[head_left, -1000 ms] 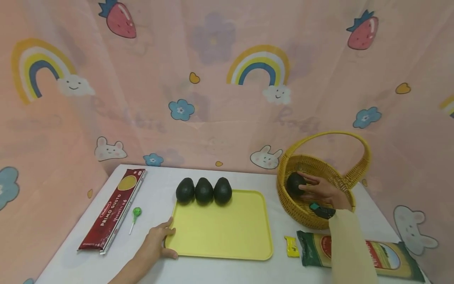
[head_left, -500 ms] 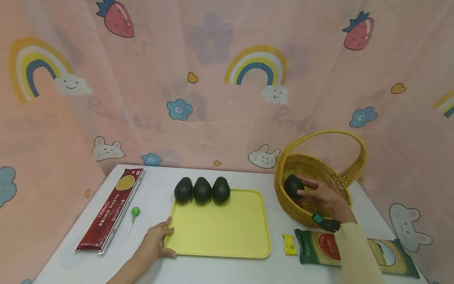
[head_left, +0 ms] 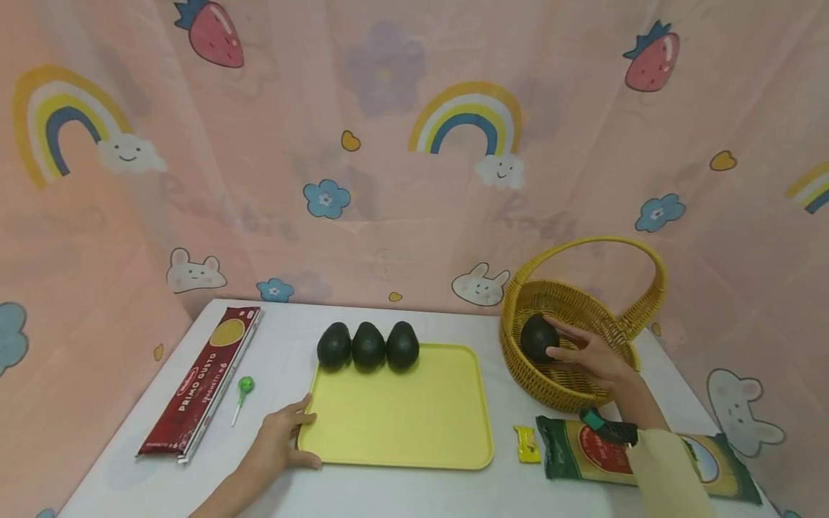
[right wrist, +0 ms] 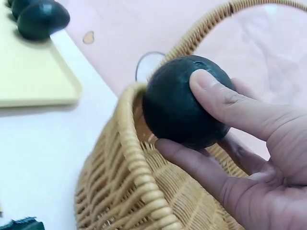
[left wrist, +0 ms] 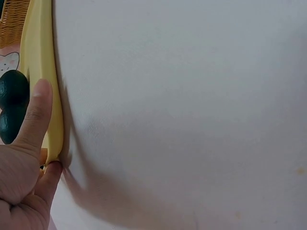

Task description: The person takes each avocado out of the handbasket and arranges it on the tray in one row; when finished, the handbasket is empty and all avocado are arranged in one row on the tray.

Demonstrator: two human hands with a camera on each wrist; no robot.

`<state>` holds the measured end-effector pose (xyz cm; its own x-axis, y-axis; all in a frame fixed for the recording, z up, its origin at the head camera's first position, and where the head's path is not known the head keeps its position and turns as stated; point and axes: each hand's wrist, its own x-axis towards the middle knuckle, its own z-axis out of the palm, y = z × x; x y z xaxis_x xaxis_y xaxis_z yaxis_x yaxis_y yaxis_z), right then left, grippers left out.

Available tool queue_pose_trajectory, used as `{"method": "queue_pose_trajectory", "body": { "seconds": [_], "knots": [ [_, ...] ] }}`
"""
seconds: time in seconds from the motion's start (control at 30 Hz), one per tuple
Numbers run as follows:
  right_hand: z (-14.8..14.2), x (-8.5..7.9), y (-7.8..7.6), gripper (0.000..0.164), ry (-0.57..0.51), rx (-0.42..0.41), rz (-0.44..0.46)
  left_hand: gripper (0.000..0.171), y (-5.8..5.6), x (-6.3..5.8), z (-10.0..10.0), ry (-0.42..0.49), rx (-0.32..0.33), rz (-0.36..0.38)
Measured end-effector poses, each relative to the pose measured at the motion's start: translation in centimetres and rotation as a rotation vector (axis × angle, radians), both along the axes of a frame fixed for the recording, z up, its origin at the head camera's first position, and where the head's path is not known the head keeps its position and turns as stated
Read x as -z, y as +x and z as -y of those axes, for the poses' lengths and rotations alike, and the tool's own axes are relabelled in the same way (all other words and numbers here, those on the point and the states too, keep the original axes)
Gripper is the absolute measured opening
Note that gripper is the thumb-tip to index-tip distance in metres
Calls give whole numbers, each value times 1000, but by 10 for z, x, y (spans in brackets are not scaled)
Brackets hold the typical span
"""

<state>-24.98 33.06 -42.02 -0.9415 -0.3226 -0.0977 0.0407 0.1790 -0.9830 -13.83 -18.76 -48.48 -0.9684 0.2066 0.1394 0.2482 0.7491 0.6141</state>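
Note:
Over the yellow wicker basket (head_left: 550,385), my right hand (head_left: 592,360) grips a dark green avocado (head_left: 539,339) between thumb and fingers. In the right wrist view this avocado (right wrist: 180,103) is at the basket's rim (right wrist: 134,143), the thumb on its upper side and fingers beneath. My left hand (head_left: 278,435) holds the yellow tray (head_left: 401,417) at its near left corner. From the left wrist, the thumb (left wrist: 36,112) lies across the tray's edge and a finger touches its corner. Three avocados (head_left: 368,347) stand in a row along the tray's far left edge.
On the left lie a red spaghetti packet (head_left: 201,388) and a green lollipop (head_left: 245,385). Between tray and basket's near side is a small yellow wrapped candy (head_left: 527,444). A green and tan pasta packet (head_left: 583,453) lies under my right forearm. A patterned pink cloth hangs behind.
My right hand has risen with the avocado from inside the basket, its wrist now clear of the near rim. The left hand keeps its hold on the tray. The head view has shifted slightly.

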Motion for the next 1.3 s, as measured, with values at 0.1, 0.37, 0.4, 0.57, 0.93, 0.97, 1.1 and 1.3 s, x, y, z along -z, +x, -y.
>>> {"method": "queue_pose_trajectory", "body": {
  "seconds": [0.1, 0.37, 0.4, 0.57, 0.93, 0.97, 1.1, 1.3],
  "knots": [
    [4, -2, 5, 64, -54, -5, -16, 73, 0, 0, 1, 2, 19, -18],
    [13, 0, 13, 63, -221, -79, -55, 73, 2, 0, 1, 28, -24, 40],
    [14, 0, 14, 63, -235, -88, -61, 73, 2, -1, 1, 29, -26, 44],
    [23, -3, 18, 66, -236, -108, -96, 74, 2, -1, 2, 25, -3, 28],
    [54, -6, 26, 66, -246, -164, -145, 73, 3, -4, 0, -19, -33, 48],
    [57, -5, 27, 65, -242, -161, -153, 73, 2, -4, 1, -18, -29, 44],
    [71, 0, 28, 66, -244, -169, -185, 72, 2, -2, 0, -5, -18, 32],
    [92, 12, 29, 64, -115, -100, -242, 73, 1, -2, 0, -11, -19, 31]
  ]
}}
